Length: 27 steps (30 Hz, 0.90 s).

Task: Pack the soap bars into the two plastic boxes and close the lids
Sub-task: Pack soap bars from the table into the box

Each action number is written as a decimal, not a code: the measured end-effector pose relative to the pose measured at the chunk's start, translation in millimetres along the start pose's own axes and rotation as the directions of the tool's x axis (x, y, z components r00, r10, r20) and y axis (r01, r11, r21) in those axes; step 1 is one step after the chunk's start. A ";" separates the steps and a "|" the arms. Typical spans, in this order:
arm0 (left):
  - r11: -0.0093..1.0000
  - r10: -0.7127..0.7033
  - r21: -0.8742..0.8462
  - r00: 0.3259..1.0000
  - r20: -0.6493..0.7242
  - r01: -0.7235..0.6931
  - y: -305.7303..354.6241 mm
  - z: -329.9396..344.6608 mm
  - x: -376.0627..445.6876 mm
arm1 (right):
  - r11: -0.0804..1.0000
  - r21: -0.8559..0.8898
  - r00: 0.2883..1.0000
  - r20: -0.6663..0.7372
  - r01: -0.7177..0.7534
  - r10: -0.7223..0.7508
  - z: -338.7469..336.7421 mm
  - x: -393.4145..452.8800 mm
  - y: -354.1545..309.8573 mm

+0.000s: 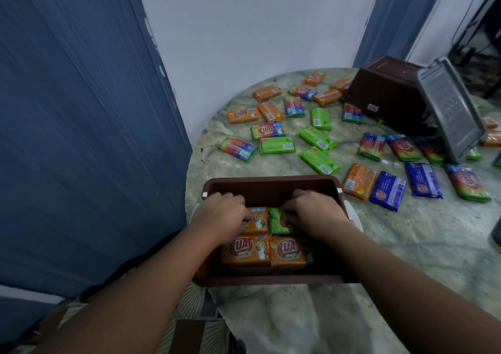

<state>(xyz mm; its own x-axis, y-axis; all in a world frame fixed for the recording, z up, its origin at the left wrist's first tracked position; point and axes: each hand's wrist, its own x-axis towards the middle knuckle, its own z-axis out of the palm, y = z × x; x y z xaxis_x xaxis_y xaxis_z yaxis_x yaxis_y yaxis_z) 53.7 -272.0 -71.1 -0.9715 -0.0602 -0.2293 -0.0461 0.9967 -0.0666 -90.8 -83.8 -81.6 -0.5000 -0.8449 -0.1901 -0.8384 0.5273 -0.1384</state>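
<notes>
Both hands down in the near brown box [271, 183], left hand [225, 215] fingertips pressed on an orange bar [259, 219], right hand [311, 212] curled over a green bar [276, 222] — best seated flat, snug against neighbours.

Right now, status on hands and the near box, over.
Both hands in near brown box: left hand pressing an orange bar, right hand on a green bar. Four bars visible inside. Many bars loose on table; second box tipped over.

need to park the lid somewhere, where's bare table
Bare table lies right of the near box, below the blue bars, and along the near edge. Crowded: the far half, with scattered bars around the tipped box.
</notes>
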 end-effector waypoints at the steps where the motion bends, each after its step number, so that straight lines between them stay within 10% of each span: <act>1: 1.000 0.001 -0.001 1.000 0.004 -0.001 -0.4 0.7 0.0 | 1.000 -0.003 1.000 -0.004 0.001 -0.001 0.6 -0.6 -0.2; 8: 0.990 -0.038 -0.138 0.987 -0.159 0.016 -0.1 -0.2 -3.1 | 1.000 0.006 0.999 -0.041 -0.008 0.008 -4.2 -3.9 -4.2; 13: 0.945 -0.318 -0.258 0.761 -0.565 0.203 -2.9 7.8 -12.3 | 0.996 0.005 0.876 -0.476 -0.087 0.079 -18.6 -14.9 -2.5; 16: 0.873 -0.485 -0.330 0.701 -0.523 0.359 -3.2 12.1 -9.3 | 0.968 0.047 0.884 -0.398 -0.247 0.244 -21.8 -14.4 4.9; 27: 0.811 -0.555 -0.370 0.795 -0.244 0.453 -12.7 14.1 14.4 | 0.961 0.155 0.937 -0.232 -0.228 0.260 -21.8 -2.1 20.4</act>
<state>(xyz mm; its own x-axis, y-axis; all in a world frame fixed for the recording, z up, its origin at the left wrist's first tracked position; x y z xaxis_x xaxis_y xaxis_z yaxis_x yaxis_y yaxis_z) 43.6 -286.3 -87.2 -0.8036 -0.5881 0.0915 -0.5634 0.8012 0.2017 -111.6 -73.3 -62.8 -0.7371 -0.6756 0.0115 -0.6579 0.7137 -0.2403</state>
